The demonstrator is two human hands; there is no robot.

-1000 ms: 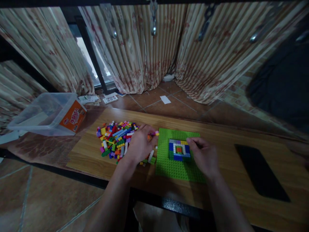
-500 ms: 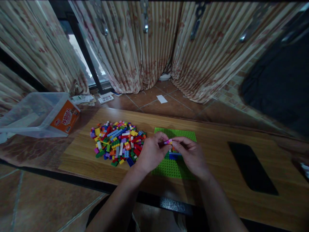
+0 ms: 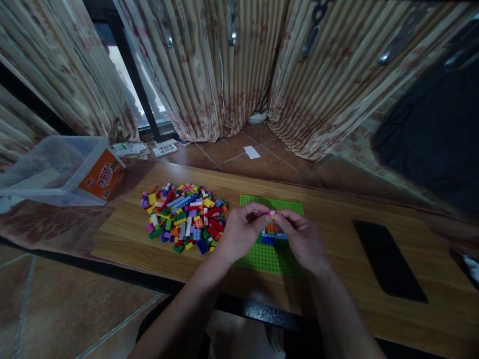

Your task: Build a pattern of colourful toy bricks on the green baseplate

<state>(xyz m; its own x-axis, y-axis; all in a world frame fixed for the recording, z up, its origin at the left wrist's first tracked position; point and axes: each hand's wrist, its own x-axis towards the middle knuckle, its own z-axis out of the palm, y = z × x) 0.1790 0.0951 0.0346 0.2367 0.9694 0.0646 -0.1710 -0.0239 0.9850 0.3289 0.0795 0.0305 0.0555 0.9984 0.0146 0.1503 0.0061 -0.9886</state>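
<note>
A small pink toy brick (image 3: 271,214) is pinched between the fingertips of my left hand (image 3: 241,232) and my right hand (image 3: 302,238). Both hands are closed and meet above the green studded baseplate (image 3: 262,262). Beneath my fingers, a low build of blue, orange and white bricks (image 3: 275,239) sits on the plate, partly covered by the hands. Whether another piece is joined to the pink one is too small to tell. Left of my left hand, a pile of mixed coloured bricks (image 3: 183,217) lies spread on the wooden board.
The wooden board (image 3: 329,259) carries a black flat slab (image 3: 389,259) at the right. At the far left stands a clear plastic bin (image 3: 60,194) with an orange label. Papers (image 3: 164,149) lie behind the board, and striped curtains (image 3: 209,75) hang beyond.
My hands have shifted slightly right and drawn closer around the pink brick, which appears turned. More of the brick build shows beneath them. The whole view has tilted a little.
</note>
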